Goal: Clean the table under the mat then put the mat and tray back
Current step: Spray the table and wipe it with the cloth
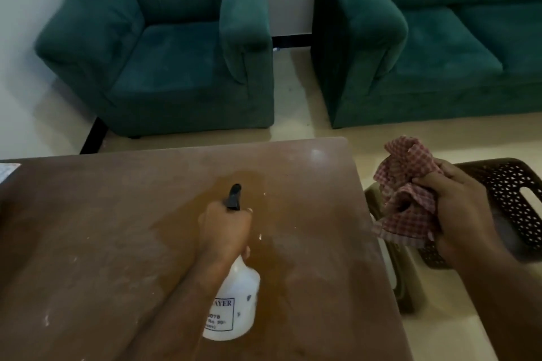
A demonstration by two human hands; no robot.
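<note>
Dim, soft indoor light. A small glare spot shines near the brown wooden table's (pixel 88 243) far right corner. Edges bend, and everything looks slightly blurred.

Green armchair (pixel 164 50), green sofa (pixel 445 50), cream floor (pixel 293 97)

A green armchair (pixel 164 61) and green sofa (pixel 440 53) stand side by side (a gap between), a perforated brown seat (pixel 507 182) nearer.

The brown surface (pixel 88 228) bears a darker wet patch (pixel 202 202) near its middle, pale dusty smears and white specks (pixel 47 320) around it, and a pale sheet corner (pixel 7 170) at its far-left edge.
</note>
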